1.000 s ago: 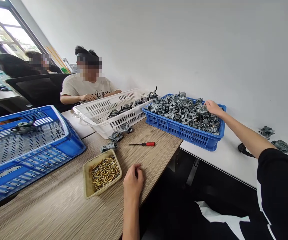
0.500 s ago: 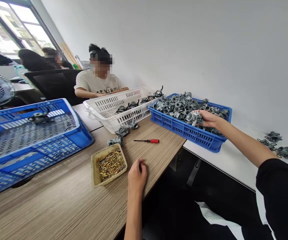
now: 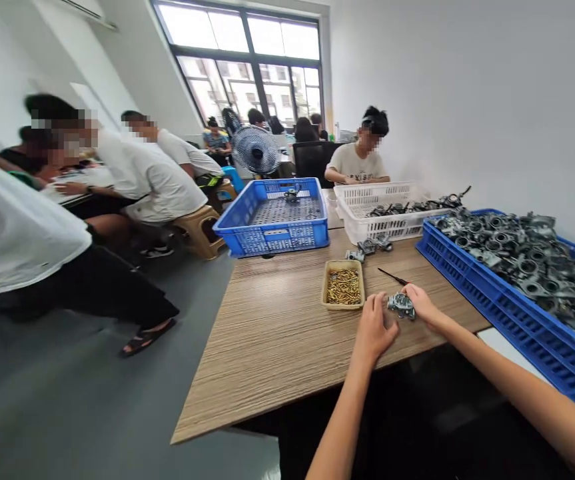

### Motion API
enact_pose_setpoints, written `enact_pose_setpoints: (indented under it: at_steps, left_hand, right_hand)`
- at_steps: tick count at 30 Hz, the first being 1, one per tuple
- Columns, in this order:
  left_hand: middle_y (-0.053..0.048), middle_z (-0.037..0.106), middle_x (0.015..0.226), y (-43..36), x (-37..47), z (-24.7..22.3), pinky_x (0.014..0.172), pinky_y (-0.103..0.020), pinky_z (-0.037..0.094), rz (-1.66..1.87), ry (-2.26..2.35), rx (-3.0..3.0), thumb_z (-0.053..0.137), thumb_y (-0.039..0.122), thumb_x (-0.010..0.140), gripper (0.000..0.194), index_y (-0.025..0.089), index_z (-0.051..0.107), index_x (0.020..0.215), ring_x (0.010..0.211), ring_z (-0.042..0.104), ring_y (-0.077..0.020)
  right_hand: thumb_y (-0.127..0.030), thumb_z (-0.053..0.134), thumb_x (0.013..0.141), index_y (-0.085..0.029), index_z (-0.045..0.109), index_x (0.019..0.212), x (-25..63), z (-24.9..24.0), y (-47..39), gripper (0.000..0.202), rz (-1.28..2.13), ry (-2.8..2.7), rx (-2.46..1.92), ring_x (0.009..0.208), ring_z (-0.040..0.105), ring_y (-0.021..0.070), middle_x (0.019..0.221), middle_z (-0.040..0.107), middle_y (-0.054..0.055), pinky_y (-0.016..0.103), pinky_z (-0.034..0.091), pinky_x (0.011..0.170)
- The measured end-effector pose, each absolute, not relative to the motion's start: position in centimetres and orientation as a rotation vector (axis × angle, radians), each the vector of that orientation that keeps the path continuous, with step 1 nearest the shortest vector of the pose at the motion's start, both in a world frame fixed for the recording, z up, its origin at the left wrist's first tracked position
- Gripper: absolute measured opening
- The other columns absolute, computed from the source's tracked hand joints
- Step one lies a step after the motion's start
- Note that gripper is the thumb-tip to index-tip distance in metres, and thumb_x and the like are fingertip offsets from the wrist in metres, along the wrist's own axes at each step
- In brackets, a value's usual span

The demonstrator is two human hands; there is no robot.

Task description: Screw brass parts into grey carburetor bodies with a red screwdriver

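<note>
My right hand (image 3: 423,307) grips a grey metal carburetor body (image 3: 400,305) above the table near its front edge. Just left of it is my left hand (image 3: 376,331), fingers apart and holding nothing. A screwdriver (image 3: 391,275) lies behind the carburetor body, its handle mostly hidden by my right hand. Beyond my left hand stands a small cream tub (image 3: 324,301) of brass-coloured pins or jets (image 3: 343,285), too small to tell which. Several more carburetor bodies (image 3: 367,247) lie on the table behind the tub.
To the right, a blue crate (image 3: 472,283) is heaped with carburetor bodies. A white crate (image 3: 367,228) and another blue crate (image 3: 277,241) stand at the back of the wooden table (image 3: 267,333). A co-worker (image 3: 360,160) sits behind; another person (image 3: 22,227) walks at left.
My right hand has brought the carburetor body from the blue crate to the table, beside my left hand. The left hand's fingers have spread. The view has swung left.
</note>
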State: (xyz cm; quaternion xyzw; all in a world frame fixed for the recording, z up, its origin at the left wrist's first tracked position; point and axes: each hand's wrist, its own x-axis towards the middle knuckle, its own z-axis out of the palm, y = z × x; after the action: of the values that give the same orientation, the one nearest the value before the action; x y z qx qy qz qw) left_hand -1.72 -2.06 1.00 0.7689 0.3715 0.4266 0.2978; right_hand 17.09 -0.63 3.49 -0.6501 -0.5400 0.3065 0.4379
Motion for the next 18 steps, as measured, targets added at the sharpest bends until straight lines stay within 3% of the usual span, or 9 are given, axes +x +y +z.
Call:
enact_pose_setpoints:
  at_steps: [3,13,18]
  left_hand:
    - [-0.015,0.051,0.146,-2.0,-1.6,0.9,0.123,-0.050,0.043,1.136,0.960,2.029,0.071,0.012,0.076,0.080,0.022,0.041,0.150,0.142,0.049,-0.0305]
    - [-0.013,0.063,0.135,-1.4,-1.6,0.5,0.115,-0.049,0.050,1.082,1.050,1.950,0.059,0.011,0.091,0.053,0.024,0.050,0.142,0.132,0.060,-0.0291]
    - [-0.015,0.064,0.136,-1.2,-1.5,-0.2,0.118,-0.051,0.049,1.064,1.091,1.951,0.054,0.013,0.095,0.055,0.021,0.048,0.149,0.134,0.060,-0.0302]
  right_hand:
    - [-0.073,0.045,0.087,-0.026,0.054,0.072,15.9,2.6,0.8,0.050,0.760,-1.448,-1.587,0.071,0.055,0.0220,0.071,0.058,0.002,0.035,0.050,0.067]
    - [-0.080,0.049,0.084,-0.024,0.065,0.079,17.0,2.4,3.7,0.058,0.872,-1.640,-1.576,0.083,0.063,0.0249,0.081,0.067,0.005,0.038,0.054,0.080]
    - [-0.078,0.051,0.086,-0.025,0.068,0.085,17.8,2.5,3.0,0.056,0.885,-1.640,-1.577,0.086,0.067,0.0272,0.086,0.072,0.006,0.040,0.056,0.079]
